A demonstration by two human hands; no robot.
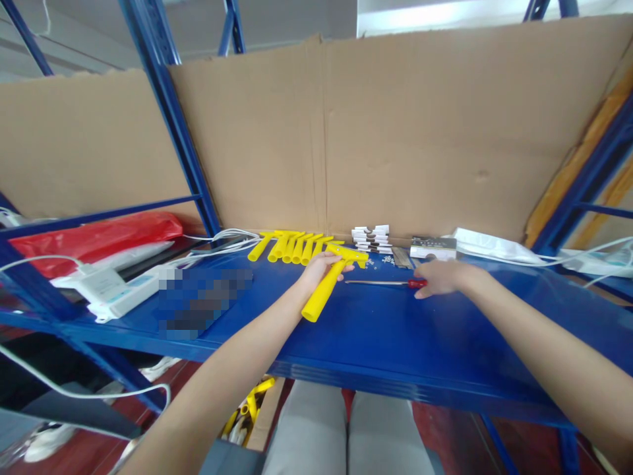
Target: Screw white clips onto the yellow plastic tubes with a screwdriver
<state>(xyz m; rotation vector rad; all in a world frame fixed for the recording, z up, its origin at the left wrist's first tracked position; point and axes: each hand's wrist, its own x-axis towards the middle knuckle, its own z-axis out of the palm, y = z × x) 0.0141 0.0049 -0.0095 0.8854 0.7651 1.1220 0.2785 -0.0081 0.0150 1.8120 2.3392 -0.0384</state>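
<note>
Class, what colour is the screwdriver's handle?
The screwdriver's handle is red, best seen in the head view.

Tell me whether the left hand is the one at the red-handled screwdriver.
No, the right hand is at the screwdriver, while the left hand holds a yellow T-shaped piece.

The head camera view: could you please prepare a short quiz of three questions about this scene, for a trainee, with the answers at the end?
1. What does the person's left hand hold?
a) a red plastic bag
b) a yellow T-shaped plastic piece with a round tube
c) a white power strip

2. True or false: the person's right hand is at the handle end of the long, red-handled metal screwdriver.

3. Fill in the word: behind the blue metal shelf stands a tall panel of brown ______.

Key: 1 b; 2 true; 3 cardboard.
</note>
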